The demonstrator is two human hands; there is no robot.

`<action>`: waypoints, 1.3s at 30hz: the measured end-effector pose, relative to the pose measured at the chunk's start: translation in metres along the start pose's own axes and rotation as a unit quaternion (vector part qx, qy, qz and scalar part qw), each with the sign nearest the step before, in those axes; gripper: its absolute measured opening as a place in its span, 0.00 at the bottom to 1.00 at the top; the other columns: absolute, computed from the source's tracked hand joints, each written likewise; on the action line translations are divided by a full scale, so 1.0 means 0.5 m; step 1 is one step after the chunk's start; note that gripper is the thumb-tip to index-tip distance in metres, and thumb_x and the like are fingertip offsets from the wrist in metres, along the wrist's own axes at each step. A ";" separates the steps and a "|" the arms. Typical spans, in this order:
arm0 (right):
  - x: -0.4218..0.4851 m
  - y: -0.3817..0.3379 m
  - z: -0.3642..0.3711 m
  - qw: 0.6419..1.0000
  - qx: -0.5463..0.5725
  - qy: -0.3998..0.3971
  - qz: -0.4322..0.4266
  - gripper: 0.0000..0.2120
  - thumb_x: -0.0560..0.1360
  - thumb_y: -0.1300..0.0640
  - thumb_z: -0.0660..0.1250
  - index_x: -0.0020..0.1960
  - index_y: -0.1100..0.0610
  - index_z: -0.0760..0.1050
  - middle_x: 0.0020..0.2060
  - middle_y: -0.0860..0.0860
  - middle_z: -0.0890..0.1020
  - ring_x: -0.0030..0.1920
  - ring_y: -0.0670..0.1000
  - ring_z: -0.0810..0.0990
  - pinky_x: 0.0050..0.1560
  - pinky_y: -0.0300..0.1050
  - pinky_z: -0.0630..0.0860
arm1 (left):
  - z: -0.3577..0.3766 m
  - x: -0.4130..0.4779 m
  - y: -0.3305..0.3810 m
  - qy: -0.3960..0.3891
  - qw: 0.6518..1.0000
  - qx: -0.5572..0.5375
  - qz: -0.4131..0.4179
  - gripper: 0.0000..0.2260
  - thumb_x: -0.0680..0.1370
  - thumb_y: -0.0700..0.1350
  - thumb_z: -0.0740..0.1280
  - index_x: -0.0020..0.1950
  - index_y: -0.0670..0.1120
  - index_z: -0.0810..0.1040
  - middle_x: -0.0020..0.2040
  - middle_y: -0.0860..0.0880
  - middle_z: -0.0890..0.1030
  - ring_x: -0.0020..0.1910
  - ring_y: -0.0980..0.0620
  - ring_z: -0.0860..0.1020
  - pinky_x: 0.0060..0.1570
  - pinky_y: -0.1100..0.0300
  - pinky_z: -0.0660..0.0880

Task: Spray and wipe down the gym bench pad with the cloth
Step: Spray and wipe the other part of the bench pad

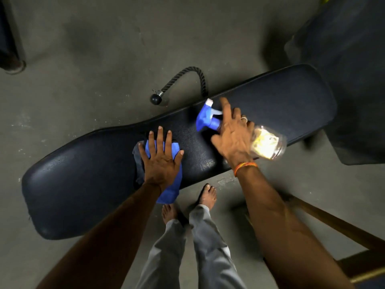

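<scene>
Below our head camera the dark bench pad runs slantwise across the grey floor, its far end up to the right and its near end down to the left; our left hand lies flat on it near the middle, fingers spread wide and straight, palm pressing down on the blue cloth; the cloth sits on the pad under that hand, a grey fold showing at its left side and its lower end hanging over the near edge of the pad; our right hand holds the spray bottle above the pad, further toward the far end; its fingers are wrapped about the neck of the bottle, the forefinger stretched out straight past the blue trigger head; the head points up and left, the clear body with yellowish liquid tilts down to the right and looks blurred; a ring shows on one finger and an orange thread band circles the wrist; beyond the pad a black rope handle with a ball end lies on the floor, one end hidden behind the pad; our bare feet and grey trousers stand just beside the near edge.
</scene>
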State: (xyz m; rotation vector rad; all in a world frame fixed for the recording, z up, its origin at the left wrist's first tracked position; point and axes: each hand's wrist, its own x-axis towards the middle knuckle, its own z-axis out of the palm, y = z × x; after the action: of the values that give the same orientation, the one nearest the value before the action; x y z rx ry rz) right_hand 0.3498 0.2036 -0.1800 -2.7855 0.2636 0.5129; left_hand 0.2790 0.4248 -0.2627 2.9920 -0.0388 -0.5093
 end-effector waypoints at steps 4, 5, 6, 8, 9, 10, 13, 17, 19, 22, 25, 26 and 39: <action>-0.066 -0.037 0.015 0.992 0.124 0.033 -0.016 0.48 0.64 0.56 0.66 0.81 0.48 0.50 0.66 0.58 0.74 0.59 0.67 0.78 0.62 0.61 0.71 | 0.004 0.000 -0.001 0.016 1.000 0.004 -0.003 0.32 0.82 0.64 0.49 0.83 0.49 0.55 0.84 0.44 0.52 0.82 0.39 0.52 0.75 0.30 0.52; -0.080 -0.041 0.023 0.987 0.154 0.037 -0.016 0.47 0.65 0.56 0.66 0.80 0.47 0.49 0.67 0.58 0.74 0.59 0.67 0.78 0.63 0.61 0.72 | 0.004 0.001 -0.001 0.018 1.000 0.005 -0.003 0.32 0.82 0.64 0.50 0.83 0.49 0.55 0.84 0.44 0.53 0.82 0.39 0.52 0.75 0.30 0.52; -0.092 -0.043 0.029 0.984 0.177 0.033 -0.014 0.46 0.66 0.56 0.67 0.80 0.46 0.49 0.67 0.57 0.74 0.59 0.67 0.79 0.63 0.61 0.73 | 0.005 0.001 -0.002 0.017 1.000 0.007 -0.002 0.32 0.82 0.64 0.50 0.83 0.49 0.55 0.84 0.44 0.53 0.82 0.39 0.53 0.75 0.30 0.52; -0.111 -0.041 0.040 0.976 0.219 0.017 0.002 0.46 0.69 0.56 0.70 0.80 0.46 0.50 0.68 0.57 0.73 0.59 0.67 0.79 0.62 0.60 0.75 | 0.008 0.001 -0.004 0.014 1.000 0.006 0.000 0.32 0.82 0.64 0.50 0.83 0.49 0.56 0.84 0.44 0.54 0.82 0.39 0.53 0.75 0.30 0.51; -0.120 -0.041 0.045 0.970 0.241 0.010 0.016 0.45 0.70 0.55 0.72 0.80 0.47 0.51 0.69 0.56 0.73 0.60 0.66 0.79 0.61 0.58 0.75 | 0.008 0.002 -0.004 0.015 1.000 0.004 0.000 0.32 0.82 0.64 0.50 0.83 0.49 0.56 0.84 0.44 0.54 0.82 0.39 0.53 0.75 0.30 0.51; -0.129 -0.041 0.049 0.963 0.266 0.011 0.031 0.44 0.71 0.52 0.74 0.79 0.46 0.53 0.69 0.55 0.74 0.61 0.64 0.79 0.61 0.57 0.76 | 0.008 0.002 -0.005 0.016 1.000 0.002 0.000 0.32 0.82 0.64 0.51 0.83 0.49 0.57 0.83 0.45 0.55 0.82 0.39 0.54 0.75 0.30 0.51; -0.156 -0.043 0.065 0.945 0.320 0.044 0.058 0.30 0.72 0.42 0.73 0.69 0.45 0.65 0.58 0.53 0.80 0.55 0.59 0.80 0.53 0.52 0.77 | 0.011 0.004 -0.008 0.016 1.000 -0.005 0.004 0.32 0.81 0.65 0.51 0.82 0.50 0.58 0.83 0.45 0.56 0.81 0.39 0.55 0.74 0.30 0.53; -0.189 -0.032 0.077 0.925 0.369 0.034 0.080 0.17 0.68 0.51 0.73 0.54 0.51 0.74 0.51 0.52 0.75 0.44 0.50 0.75 0.52 0.49 0.77 | 0.005 0.005 -0.009 0.006 1.000 -0.010 0.003 0.33 0.81 0.66 0.49 0.83 0.50 0.57 0.84 0.46 0.54 0.82 0.39 0.53 0.74 0.30 0.51; -0.217 -0.029 0.077 0.915 0.392 0.049 0.076 0.13 0.66 0.53 0.70 0.49 0.49 0.73 0.49 0.50 0.75 0.43 0.46 0.73 0.49 0.45 0.73 | -0.002 0.006 -0.009 -0.022 1.000 -0.018 0.002 0.33 0.82 0.65 0.52 0.83 0.51 0.52 0.84 0.47 0.49 0.83 0.41 0.47 0.75 0.32 0.46; -0.265 -0.024 0.078 0.898 0.431 0.080 0.041 0.17 0.68 0.55 0.69 0.56 0.49 0.72 0.42 0.44 0.76 0.38 0.43 0.73 0.42 0.38 0.70 | -0.013 0.005 -0.016 -0.038 0.999 -0.025 0.016 0.34 0.82 0.64 0.55 0.84 0.52 0.49 0.84 0.48 0.45 0.83 0.42 0.43 0.76 0.33 0.43; -0.312 -0.031 0.079 0.890 0.449 0.067 0.037 0.20 0.75 0.50 0.74 0.62 0.47 0.68 0.39 0.46 0.79 0.36 0.47 0.78 0.39 0.39 0.75 | -0.019 0.004 -0.027 -0.052 0.998 -0.019 0.032 0.34 0.82 0.64 0.55 0.84 0.52 0.47 0.84 0.47 0.43 0.83 0.42 0.42 0.76 0.34 0.42; -0.323 -0.036 0.080 0.893 0.444 0.063 0.041 0.17 0.76 0.47 0.74 0.57 0.49 0.69 0.37 0.49 0.79 0.36 0.50 0.78 0.40 0.42 0.76 | -0.021 0.005 -0.028 -0.059 0.998 -0.017 0.032 0.34 0.82 0.64 0.54 0.84 0.52 0.47 0.84 0.47 0.43 0.83 0.42 0.42 0.77 0.34 0.42; -0.399 -0.041 0.157 0.911 0.391 0.102 0.084 0.14 0.76 0.42 0.70 0.53 0.50 0.75 0.39 0.45 0.82 0.40 0.50 0.82 0.44 0.50 0.80 | -0.064 -0.027 -0.102 -0.017 0.995 0.037 0.087 0.32 0.82 0.62 0.57 0.83 0.49 0.56 0.84 0.47 0.56 0.82 0.40 0.56 0.76 0.33 0.55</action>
State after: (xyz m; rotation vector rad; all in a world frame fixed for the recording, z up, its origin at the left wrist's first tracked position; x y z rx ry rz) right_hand 0.1463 0.2728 -0.1705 -2.0282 0.6071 0.0966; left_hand 0.2775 0.4794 -0.2340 3.0133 -0.3255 -0.5512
